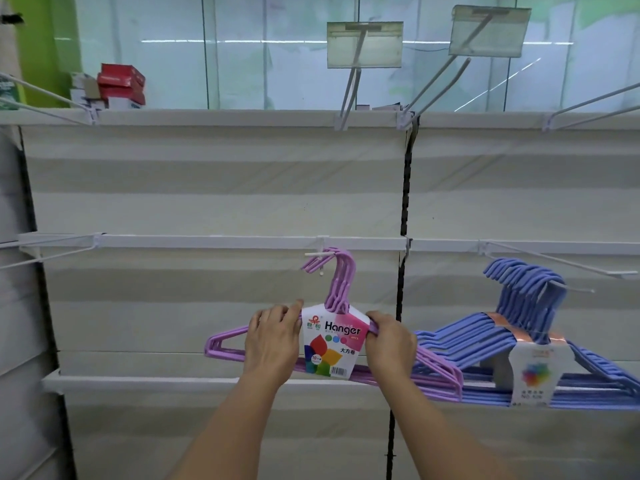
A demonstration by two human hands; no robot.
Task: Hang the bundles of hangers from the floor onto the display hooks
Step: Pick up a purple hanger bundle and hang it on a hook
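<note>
— Head view, biggest thing first: what fills it?

— The display wall [214,188], pale panels crossed by white rails. Along the top rail, at about 12 and 1 o'clock, two long hooks carry clear price tag holders [364,45]. Red boxes [121,85] are stacked behind the wall at 11 o'clock.

— And the stock already up?

— The blue hanger bundles [519,344] hang at 3 o'clock from a display hook [554,263] on the middle rail, their labels facing out.

— Where is the bundle being handled?

— The purple hanger bundle [341,336] sits near the centre, its hook tops looped over the short white peg [317,253] under the middle rail. Its right arm overlaps the blue ones.

— The hands?

— Apart, one on each side of the "Hanger" label. The left hand [272,341] holds the bundle's left shoulder, fingers curled over the top. The right hand [389,342] grips the right shoulder, just beside the label's edge.
</note>
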